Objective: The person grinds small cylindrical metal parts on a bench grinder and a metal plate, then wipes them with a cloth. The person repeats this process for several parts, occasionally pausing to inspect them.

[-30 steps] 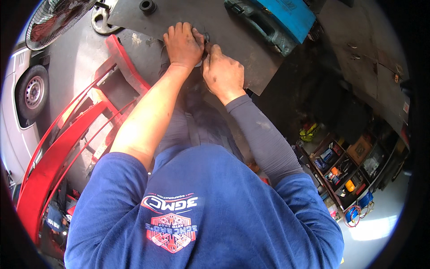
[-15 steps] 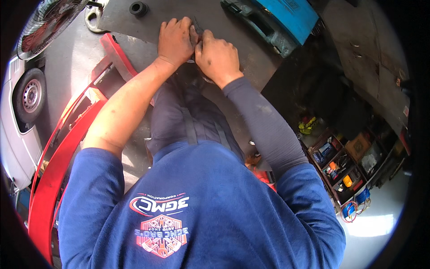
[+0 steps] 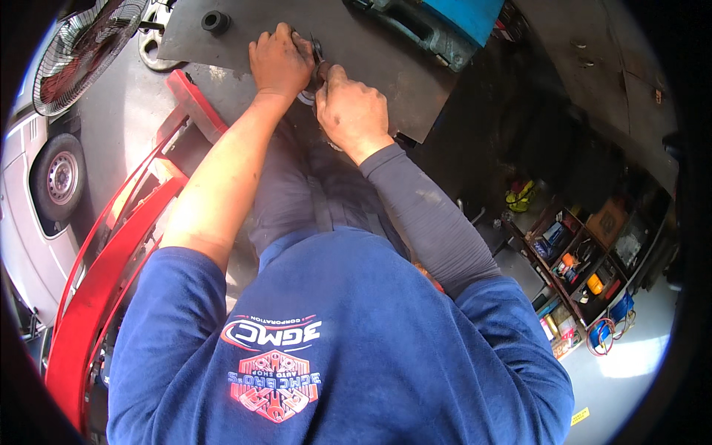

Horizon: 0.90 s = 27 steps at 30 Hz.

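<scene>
My left hand (image 3: 282, 63) and my right hand (image 3: 353, 113) are close together over the near edge of a dark metal worktop (image 3: 245, 52). Both have curled fingers. Between them shows a thin, dark, pointed metal piece (image 3: 317, 49), mostly hidden by the fingers, so its kind cannot be told. The right thumb points toward it, and the left fingers lie against its other side. Just below the left hand, a small pale round part (image 3: 305, 97) peeks out. A black ring-shaped metal part (image 3: 216, 23) stands on the worktop to the left of my hands.
A blue and dark plastic case (image 3: 437, 33) lies at the far right of the worktop. To the left are a red metal frame (image 3: 111, 289), a fan (image 3: 89, 55) and a parked vehicle's wheel (image 3: 61, 178). A compartmented tool tray (image 3: 586, 256) stands at the right.
Both hands have shifted slightly left in view, and the right has dropped a little lower. More of the dark pointed piece shows between them. The whole view has turned slightly.
</scene>
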Motion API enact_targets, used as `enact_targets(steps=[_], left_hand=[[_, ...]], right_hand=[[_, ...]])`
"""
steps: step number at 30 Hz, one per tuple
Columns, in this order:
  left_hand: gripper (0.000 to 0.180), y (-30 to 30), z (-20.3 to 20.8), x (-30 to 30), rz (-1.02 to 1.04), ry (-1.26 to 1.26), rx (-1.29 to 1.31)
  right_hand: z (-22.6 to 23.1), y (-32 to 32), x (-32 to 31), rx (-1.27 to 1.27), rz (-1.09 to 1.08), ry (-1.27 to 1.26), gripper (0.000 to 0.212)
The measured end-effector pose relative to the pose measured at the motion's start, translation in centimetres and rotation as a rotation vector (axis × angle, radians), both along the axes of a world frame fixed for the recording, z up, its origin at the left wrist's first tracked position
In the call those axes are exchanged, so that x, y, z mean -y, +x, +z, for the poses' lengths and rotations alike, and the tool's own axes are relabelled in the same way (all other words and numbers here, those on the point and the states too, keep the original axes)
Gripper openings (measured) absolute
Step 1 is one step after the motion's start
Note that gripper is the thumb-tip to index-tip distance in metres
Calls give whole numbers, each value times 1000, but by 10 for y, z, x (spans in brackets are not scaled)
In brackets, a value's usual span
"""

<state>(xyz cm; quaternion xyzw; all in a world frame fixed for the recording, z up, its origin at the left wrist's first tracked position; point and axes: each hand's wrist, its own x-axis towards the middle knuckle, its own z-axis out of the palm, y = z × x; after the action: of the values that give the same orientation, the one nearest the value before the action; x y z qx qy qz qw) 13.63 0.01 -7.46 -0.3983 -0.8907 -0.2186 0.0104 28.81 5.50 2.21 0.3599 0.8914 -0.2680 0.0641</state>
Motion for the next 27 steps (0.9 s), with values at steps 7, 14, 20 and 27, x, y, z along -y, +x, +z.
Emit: enact_targets(steps=[7, 14, 20, 27], left_hand=[[17, -18, 4, 0, -165, -4, 15], [23, -26, 2, 4, -230, 46, -18], [22, -16, 3, 0, -130, -75, 86], [18, -20, 6, 1, -202, 1, 27]], right_hand=[[-9, -18, -4, 1, -36, 64, 31], [-16, -47, -26, 29, 42, 21, 35], [-14, -24, -11, 38, -13, -63, 35], [0, -14, 3, 28, -92, -131, 35]])
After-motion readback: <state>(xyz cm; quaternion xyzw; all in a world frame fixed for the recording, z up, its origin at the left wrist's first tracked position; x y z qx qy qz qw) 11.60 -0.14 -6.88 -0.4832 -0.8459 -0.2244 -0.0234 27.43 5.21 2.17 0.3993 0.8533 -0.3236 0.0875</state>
